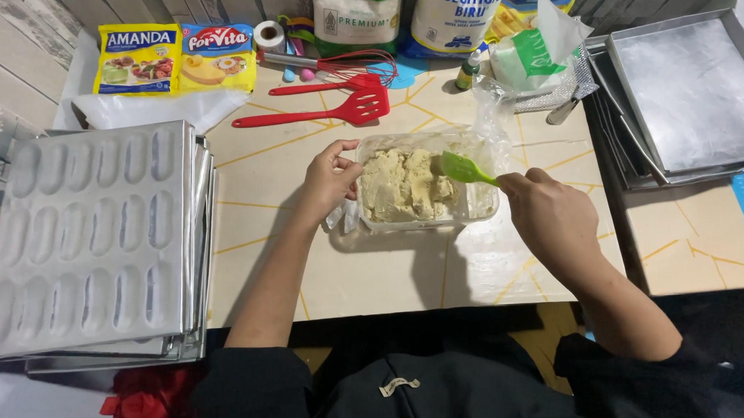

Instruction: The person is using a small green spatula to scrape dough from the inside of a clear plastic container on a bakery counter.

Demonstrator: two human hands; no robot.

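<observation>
Centre frame: left hand [328, 179] grips the rim of the clear plastic container [479, 204] of pale dough [404, 185]. Right hand [551, 213] is closed on a green spatula [465, 169] at the dough. Step: scraping; next likely calls for steadying.

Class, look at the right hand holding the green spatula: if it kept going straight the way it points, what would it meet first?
The right hand points left and slightly away, so its green spatula would likely push first into the pale dough in the clear plastic container. Whether the blade touches the dough already is unclear.

My one head camera looks steeply down from close above the bench [374, 267], facing its far wall.
</observation>
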